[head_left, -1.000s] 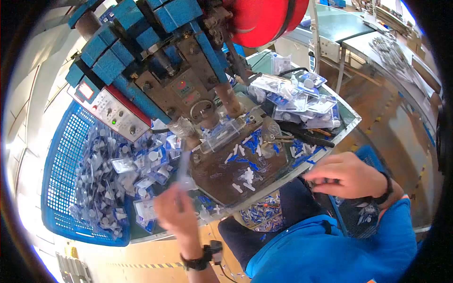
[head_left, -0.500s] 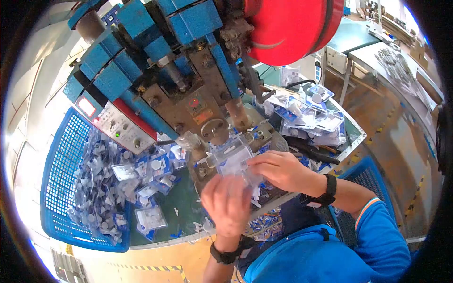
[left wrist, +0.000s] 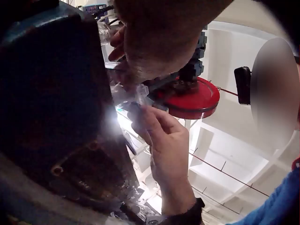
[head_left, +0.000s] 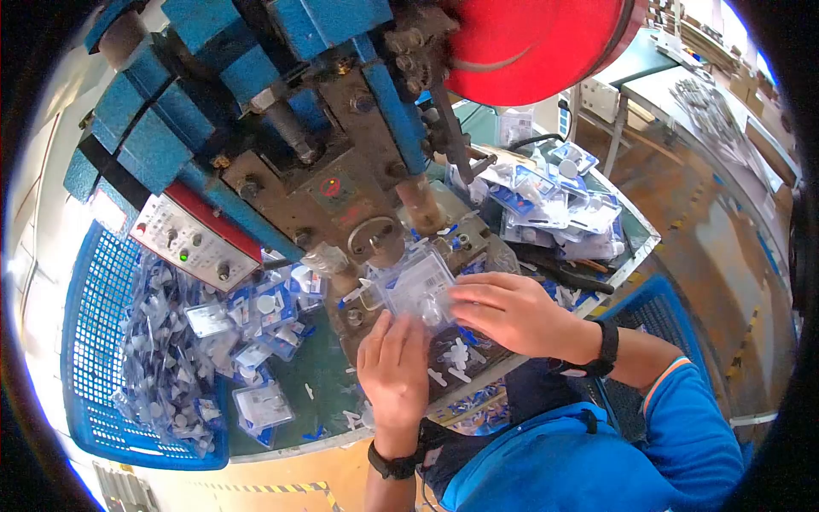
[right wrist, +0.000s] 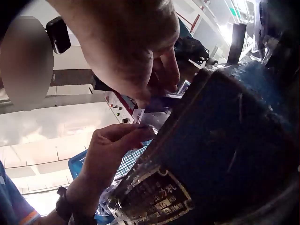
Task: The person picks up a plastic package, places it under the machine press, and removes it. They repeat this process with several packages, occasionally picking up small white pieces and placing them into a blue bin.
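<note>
A clear plastic blister pack (head_left: 420,286) with a white-and-blue card lies at the die of the blue press (head_left: 358,128), below its round boss. My left hand (head_left: 394,367) holds its near left edge, fingers pointing forward. My right hand (head_left: 520,316) holds the right edge between thumb and fingers. From the right wrist view, my left hand (right wrist: 108,147) pinches the edge of the clear plastic. In the left wrist view my right hand (left wrist: 166,140) pinches it from the other side.
A blue basket (head_left: 81,358) full of packs stands at the left. More packs (head_left: 554,200) are heaped at the right. White and blue plastic scraps (head_left: 461,357) lie on the near plate. A control box (head_left: 196,239) and a red wheel (head_left: 537,51) belong to the press.
Both hands have come in from either side to the die, the left bringing a clear plastic piece. Over the last half second they stay at the blister pack, and the left hand shifts slightly.
</note>
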### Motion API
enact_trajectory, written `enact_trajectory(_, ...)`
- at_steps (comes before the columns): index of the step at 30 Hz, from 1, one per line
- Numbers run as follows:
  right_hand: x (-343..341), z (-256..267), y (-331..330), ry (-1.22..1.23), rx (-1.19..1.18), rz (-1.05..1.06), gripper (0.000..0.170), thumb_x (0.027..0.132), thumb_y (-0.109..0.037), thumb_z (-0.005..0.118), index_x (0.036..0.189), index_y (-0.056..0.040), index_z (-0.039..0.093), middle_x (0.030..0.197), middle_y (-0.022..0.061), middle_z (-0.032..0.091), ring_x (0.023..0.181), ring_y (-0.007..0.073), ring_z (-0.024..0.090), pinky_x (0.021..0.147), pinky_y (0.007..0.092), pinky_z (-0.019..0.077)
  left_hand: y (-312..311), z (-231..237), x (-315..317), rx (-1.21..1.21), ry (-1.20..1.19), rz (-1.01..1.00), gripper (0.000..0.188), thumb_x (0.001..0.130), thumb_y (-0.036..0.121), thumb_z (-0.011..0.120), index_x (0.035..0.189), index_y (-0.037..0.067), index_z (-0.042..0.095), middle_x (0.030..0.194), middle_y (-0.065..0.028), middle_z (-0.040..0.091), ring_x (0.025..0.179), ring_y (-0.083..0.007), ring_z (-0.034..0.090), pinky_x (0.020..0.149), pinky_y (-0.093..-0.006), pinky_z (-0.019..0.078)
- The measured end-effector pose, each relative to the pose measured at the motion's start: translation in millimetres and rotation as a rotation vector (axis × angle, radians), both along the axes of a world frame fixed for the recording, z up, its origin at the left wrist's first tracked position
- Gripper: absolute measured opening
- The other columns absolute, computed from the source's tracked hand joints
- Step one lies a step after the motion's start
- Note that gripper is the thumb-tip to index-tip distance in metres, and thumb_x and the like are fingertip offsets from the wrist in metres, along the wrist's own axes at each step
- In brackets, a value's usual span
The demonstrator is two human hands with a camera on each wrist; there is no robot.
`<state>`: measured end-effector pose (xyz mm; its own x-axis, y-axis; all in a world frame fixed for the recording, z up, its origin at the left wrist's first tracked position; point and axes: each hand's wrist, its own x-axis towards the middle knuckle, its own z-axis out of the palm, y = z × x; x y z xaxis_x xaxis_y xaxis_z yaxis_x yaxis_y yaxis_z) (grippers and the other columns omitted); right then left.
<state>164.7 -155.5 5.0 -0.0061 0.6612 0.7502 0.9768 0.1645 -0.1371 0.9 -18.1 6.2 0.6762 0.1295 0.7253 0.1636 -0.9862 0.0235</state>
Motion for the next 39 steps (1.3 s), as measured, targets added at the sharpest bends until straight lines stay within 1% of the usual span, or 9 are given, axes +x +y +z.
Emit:
enact_trajectory(3, 1, -2, -1, 0.003, 0.002, -0.001, 0.025, 0.077, -0.011, 0.069, 0.100, -0.0029, 0.067, 0.116, 0.0096, 0.064, 0.108, 0.0263, 0.064, 0.088, 0.0358, 0.0553, -2, 3, 1, 0.002, 0.011, 0.005, 0.026, 0.069, 0.002, 0.077, 0.094, 0.003, 0.071, 0.101, -0.0105, 0.070, 0.104, -0.0323, 0.065, 0.086, -0.0413, 0.0517)
enact_trajectory(7, -1, 0, -9, 0.038, -0.042, 0.031, 0.023, 0.077, -0.010, 0.067, 0.099, -0.0025, 0.068, 0.118, 0.0096, 0.063, 0.113, 0.0264, 0.062, 0.091, 0.0355, 0.0545, -8, 5, -4, -0.015, 0.029, 0.010, 0.026, 0.069, 0.002, 0.077, 0.095, 0.003, 0.071, 0.103, -0.0109, 0.069, 0.105, -0.0326, 0.065, 0.085, -0.0414, 0.0518)
enact_trajectory(9, 5, -9, -1, 0.017, -0.057, 0.035, 0.023, 0.077, -0.009, 0.067, 0.099, -0.0026, 0.068, 0.118, 0.0095, 0.063, 0.115, 0.0264, 0.061, 0.093, 0.0351, 0.0539, -5, 3, -1, -0.014, 0.059, 0.033, 0.027, 0.069, 0.002, 0.078, 0.095, 0.004, 0.071, 0.104, -0.0111, 0.068, 0.106, -0.0329, 0.065, 0.084, -0.0412, 0.0520)
enact_trajectory(13, 6, -16, 7, 0.018, -0.048, 0.013, 0.023, 0.077, -0.009, 0.066, 0.099, -0.0026, 0.069, 0.119, 0.0092, 0.063, 0.116, 0.0259, 0.060, 0.095, 0.0345, 0.0530, 3, -4, 2, -0.051, 0.036, 0.020, 0.026, 0.070, 0.002, 0.077, 0.095, 0.004, 0.072, 0.105, -0.0116, 0.067, 0.107, -0.0340, 0.064, 0.084, -0.0412, 0.0521)
enact_trajectory(24, 5, -10, 9, 0.025, -0.024, 0.000, 0.021, 0.080, -0.010, 0.067, 0.099, -0.0019, 0.069, 0.115, 0.0091, 0.064, 0.112, 0.0255, 0.063, 0.091, 0.0337, 0.0545, 7, -7, 3, -0.202, 0.002, 0.011, 0.026, 0.070, 0.002, 0.079, 0.095, 0.006, 0.072, 0.106, -0.0120, 0.067, 0.110, -0.0355, 0.063, 0.087, -0.0419, 0.0525)
enact_trajectory(30, 4, -11, 10, 0.018, -0.012, -0.018, 0.021, 0.081, -0.010, 0.067, 0.100, -0.0021, 0.068, 0.115, 0.0082, 0.064, 0.109, 0.0244, 0.064, 0.089, 0.0332, 0.0551, 7, -4, 2, -0.240, 0.039, 0.005, 0.031, 0.067, 0.001, 0.081, 0.096, 0.006, 0.072, 0.107, -0.0126, 0.066, 0.111, -0.0364, 0.063, 0.087, -0.0426, 0.0524)
enact_trajectory(39, 3, -11, 9, 0.015, -0.019, -0.020, 0.022, 0.081, -0.010, 0.068, 0.100, -0.0019, 0.068, 0.114, 0.0079, 0.065, 0.110, 0.0241, 0.063, 0.090, 0.0331, 0.0548, 7, -2, 3, -0.250, 0.043, -0.001, 0.031, 0.066, 0.003, 0.082, 0.095, 0.006, 0.072, 0.108, -0.0130, 0.066, 0.111, -0.0369, 0.063, 0.086, -0.0424, 0.0537)
